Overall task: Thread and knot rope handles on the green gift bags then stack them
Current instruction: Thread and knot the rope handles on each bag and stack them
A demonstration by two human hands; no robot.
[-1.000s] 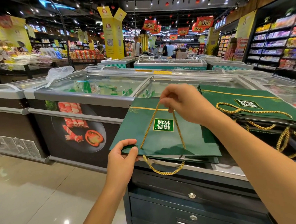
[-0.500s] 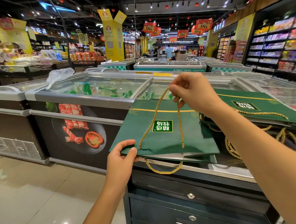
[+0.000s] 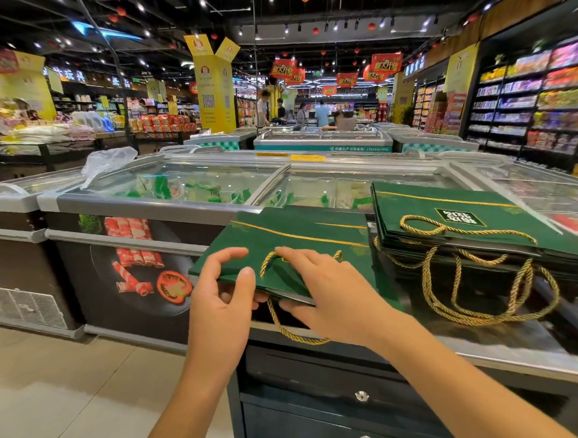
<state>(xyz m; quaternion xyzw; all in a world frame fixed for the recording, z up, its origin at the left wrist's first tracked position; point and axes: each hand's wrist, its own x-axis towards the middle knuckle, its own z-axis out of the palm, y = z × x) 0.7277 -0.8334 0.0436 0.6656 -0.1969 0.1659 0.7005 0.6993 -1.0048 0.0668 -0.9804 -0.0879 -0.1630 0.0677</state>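
Observation:
A flat green gift bag (image 3: 295,238) lies on the dark counter (image 3: 489,352), its near edge sticking out over the front. My left hand (image 3: 221,302) grips that near left edge, thumb on top and fingers beneath. My right hand (image 3: 328,293) lies over the bag's near edge with fingers spread and thumb under it. A gold rope handle (image 3: 266,263) loops beside my right fingers on top of the bag. A second gold rope loop (image 3: 293,332) hangs below the edge. To the right sits a stack of green bags (image 3: 465,229) with gold handles (image 3: 486,295) trailing forward.
Glass-topped chest freezers (image 3: 185,190) stand right behind the counter and to the left. The counter has drawers (image 3: 323,394) in its front. Tiled floor (image 3: 56,398) opens at lower left. Stocked shelves (image 3: 543,105) line the right wall, and people stand far down the aisle.
My right hand has let go of the raised rope handle and come down onto the bag's near edge. The rope now lies slack on the bag. My left hand stays at the edge.

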